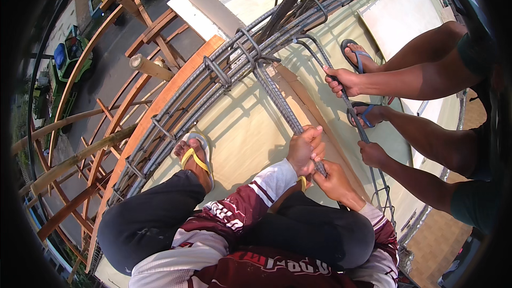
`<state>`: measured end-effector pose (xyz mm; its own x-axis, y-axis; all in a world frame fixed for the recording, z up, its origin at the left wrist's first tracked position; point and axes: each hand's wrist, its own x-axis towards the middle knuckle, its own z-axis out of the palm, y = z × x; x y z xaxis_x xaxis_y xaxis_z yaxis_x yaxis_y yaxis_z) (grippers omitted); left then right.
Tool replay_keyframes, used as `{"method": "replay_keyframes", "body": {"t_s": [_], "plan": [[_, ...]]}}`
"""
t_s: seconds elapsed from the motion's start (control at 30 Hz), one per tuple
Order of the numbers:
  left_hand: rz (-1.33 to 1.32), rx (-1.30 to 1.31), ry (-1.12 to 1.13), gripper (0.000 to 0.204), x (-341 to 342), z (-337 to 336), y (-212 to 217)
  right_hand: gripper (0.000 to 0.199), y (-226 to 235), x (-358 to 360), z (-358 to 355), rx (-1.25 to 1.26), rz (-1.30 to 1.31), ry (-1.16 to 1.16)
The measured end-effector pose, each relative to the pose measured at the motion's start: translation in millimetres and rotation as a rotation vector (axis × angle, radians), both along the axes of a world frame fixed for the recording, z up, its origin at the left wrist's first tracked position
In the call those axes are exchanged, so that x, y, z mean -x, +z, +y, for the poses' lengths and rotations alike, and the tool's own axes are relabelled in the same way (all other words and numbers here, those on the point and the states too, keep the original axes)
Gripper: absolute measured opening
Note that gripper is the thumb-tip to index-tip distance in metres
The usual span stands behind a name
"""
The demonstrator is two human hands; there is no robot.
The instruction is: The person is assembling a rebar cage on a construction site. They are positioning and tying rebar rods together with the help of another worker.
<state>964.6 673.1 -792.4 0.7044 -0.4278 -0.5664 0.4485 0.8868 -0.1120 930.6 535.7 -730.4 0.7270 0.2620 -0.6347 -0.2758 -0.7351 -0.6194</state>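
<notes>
A pair of ribbed steel reinforcing bars (281,108) slants down toward me from a rebar cage (217,70) bound with bent stirrups. My left hand (305,151) is wrapped round these bars close to their near end. Just below it and to the right, my right hand (337,182) is closed on the tip of the same bars. To the right, a co-worker's hands (344,82) hold another dark, bent steel bar (349,108), one hand higher and one lower along it. I squat on a pale sheet deck (240,122), with a yellow-strapped sandal (196,161) beside the cage.
An orange-brown board (178,77) edges the deck on the left. Beyond it, timber and bamboo scaffolding (88,160) stands over a road with a green truck (72,58) far below. A white panel (397,18) lies near the co-worker's sandalled feet. More bars rise at the top.
</notes>
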Motion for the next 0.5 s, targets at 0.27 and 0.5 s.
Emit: {"method": "replay_keyframes", "body": {"t_s": [0.27,0.5], "plan": [[-0.008,-0.073,-0.061,0.033,-4.7,1.4,6.3,0.024,2.1,-7.4,-9.7,-0.166,0.271,-0.111],[0.033,-0.091,0.039,0.040,-12.5,-11.8,40.0,0.022,39.4,-22.3,-15.0,-0.190,0.311,-0.125]]}}
